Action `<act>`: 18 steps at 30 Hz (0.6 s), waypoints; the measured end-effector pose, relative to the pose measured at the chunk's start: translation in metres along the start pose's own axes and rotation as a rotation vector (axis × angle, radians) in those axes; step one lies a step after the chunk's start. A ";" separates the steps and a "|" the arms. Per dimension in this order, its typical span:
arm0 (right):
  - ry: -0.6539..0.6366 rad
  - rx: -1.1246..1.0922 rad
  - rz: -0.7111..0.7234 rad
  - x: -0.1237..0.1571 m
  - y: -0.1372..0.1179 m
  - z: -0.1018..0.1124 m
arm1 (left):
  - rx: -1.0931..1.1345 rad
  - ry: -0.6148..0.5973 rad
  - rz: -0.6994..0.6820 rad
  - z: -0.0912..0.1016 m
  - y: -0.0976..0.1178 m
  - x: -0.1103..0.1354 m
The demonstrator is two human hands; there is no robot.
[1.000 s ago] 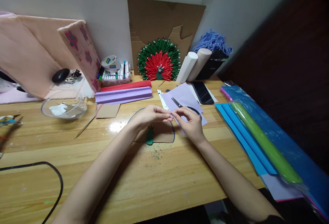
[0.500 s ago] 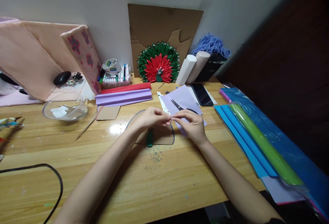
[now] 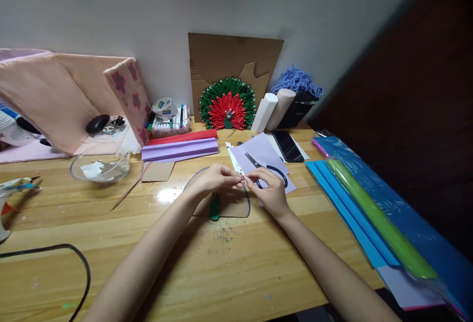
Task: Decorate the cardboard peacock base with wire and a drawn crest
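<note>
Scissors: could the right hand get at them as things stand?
Probably yes: the scissors lie on purple paper close by the right hand, with no other object seen on top. That hand looks busy, though, apparently pinching a tiny piece together with the left hand.

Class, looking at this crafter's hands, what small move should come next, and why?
Perhaps a gentle twist with the fingers: the bare left hand and right hand meet at the tips over the rounded brown cardboard, pinching a tiny pale piece too small to identify. Dark-handled metal scissors lie on light-purple paper, so cutting seems less pressing.
</note>
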State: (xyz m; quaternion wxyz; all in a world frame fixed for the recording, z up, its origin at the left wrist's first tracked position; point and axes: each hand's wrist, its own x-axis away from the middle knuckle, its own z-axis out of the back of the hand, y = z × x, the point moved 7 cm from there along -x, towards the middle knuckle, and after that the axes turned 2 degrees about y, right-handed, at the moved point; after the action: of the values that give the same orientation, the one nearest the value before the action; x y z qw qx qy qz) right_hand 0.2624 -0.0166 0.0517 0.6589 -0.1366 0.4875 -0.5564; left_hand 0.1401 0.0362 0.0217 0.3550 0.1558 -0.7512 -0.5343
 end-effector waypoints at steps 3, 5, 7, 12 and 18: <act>-0.007 0.012 0.015 0.002 -0.001 -0.003 | -0.013 0.033 0.016 0.002 -0.004 -0.005; -0.022 0.010 0.029 0.003 -0.001 -0.005 | -0.045 0.059 -0.001 0.006 -0.007 -0.008; -0.039 -0.003 0.052 0.004 -0.002 -0.006 | -0.100 0.081 -0.044 0.010 -0.007 -0.009; -0.079 -0.056 0.063 0.005 -0.003 -0.009 | -0.246 0.120 -0.115 0.015 -0.006 -0.009; -0.097 -0.024 0.085 0.006 -0.001 -0.013 | -0.308 0.140 -0.100 0.009 -0.003 -0.005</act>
State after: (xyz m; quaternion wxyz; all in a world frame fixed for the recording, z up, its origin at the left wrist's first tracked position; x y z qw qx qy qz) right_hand 0.2509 -0.0174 0.0437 0.7031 -0.1507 0.4670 -0.5146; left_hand 0.1372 0.0443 0.0153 0.3991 0.1733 -0.6253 -0.6479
